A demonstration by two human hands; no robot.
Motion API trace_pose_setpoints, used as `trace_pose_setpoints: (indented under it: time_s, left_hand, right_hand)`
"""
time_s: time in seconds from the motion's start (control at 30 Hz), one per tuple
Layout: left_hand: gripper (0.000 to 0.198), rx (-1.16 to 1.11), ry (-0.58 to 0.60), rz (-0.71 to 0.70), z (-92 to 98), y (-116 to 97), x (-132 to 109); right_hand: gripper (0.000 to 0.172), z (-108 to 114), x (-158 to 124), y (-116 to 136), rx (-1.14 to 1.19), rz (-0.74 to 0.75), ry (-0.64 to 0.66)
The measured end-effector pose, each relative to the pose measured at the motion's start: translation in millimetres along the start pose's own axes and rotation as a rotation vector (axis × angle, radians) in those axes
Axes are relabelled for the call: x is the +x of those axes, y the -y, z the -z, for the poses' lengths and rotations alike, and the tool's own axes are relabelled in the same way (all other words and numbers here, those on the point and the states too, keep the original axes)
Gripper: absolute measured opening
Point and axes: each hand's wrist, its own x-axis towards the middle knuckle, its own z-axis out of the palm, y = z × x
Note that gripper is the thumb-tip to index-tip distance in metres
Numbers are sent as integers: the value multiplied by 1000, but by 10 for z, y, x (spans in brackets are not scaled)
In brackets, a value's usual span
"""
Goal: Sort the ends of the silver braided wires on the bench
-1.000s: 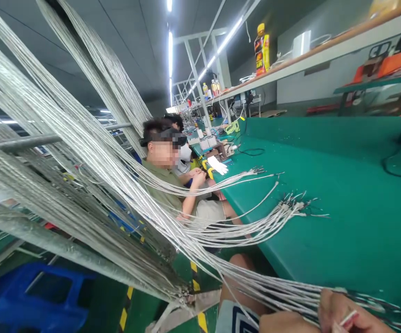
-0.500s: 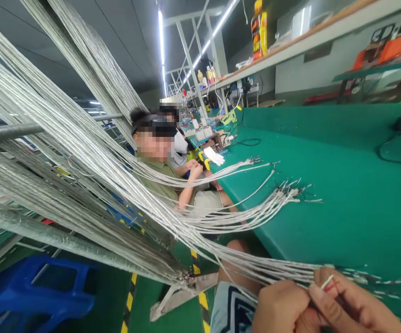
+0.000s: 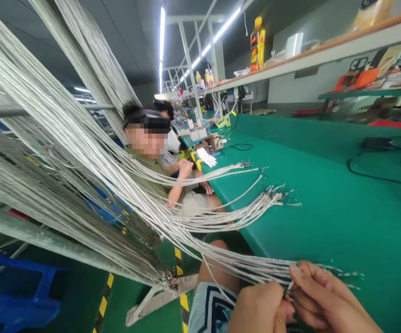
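A big sheaf of thin silver-grey cables (image 3: 93, 175) hangs from a rack on the left and fans out over the green bench (image 3: 342, 217). My left hand (image 3: 258, 310) and my right hand (image 3: 325, 300) meet at the bottom edge, both pinched on the nearest bunch of cable ends (image 3: 328, 270). The stripped tips stick out past my right fingers. Two more bunches of cable ends (image 3: 273, 196) lie flat on the bench farther off.
A co-worker (image 3: 152, 157) sits at the same bench to my left, hands by a white glove (image 3: 207, 157). A blue plastic stool (image 3: 16, 291) stands on the floor. Black leads (image 3: 370, 171) lie on the bench at right. Shelves above hold bottles (image 3: 258, 44).
My hands have come up into view and closed together on the near cable bunch. The view has swung slightly, sliding the scene left.
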Motion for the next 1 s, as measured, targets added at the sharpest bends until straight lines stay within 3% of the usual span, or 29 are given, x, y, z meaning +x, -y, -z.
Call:
trace_pose_setpoints:
  time_s: [0.1, 0.17, 0.23, 0.33, 0.5, 0.83, 1.0]
  left_hand:
    - [27, -107, -17, -8, 282, -140, -126]
    - [36, -192, 21, -41, 424, -181, -125]
    - [42, -260, 37, -14, 469, -180, -83]
    - [44, -315, 39, -18, 423, -180, -19]
    - [40, -310, 27, -88, 424, -226, -23]
    - [37, -348, 147, -167, 459, -220, -169]
    - [37, -335, 137, -161, 475, -276, -207]
  right_hand:
    - [54, 77, -43, 442, -2, 260, -178]
    - [53, 163, -59, 721, 67, 564, -229]
    - [50, 176, -89, 853, 22, 649, -253]
    - [34, 30, -122, 722, -130, 606, -167]
    - [40, -200, -141, 375, -325, 459, 82]
    - [18, -159, -190, 382, -350, 435, 291]
    - [13, -217, -228, 364, -339, 462, 349]
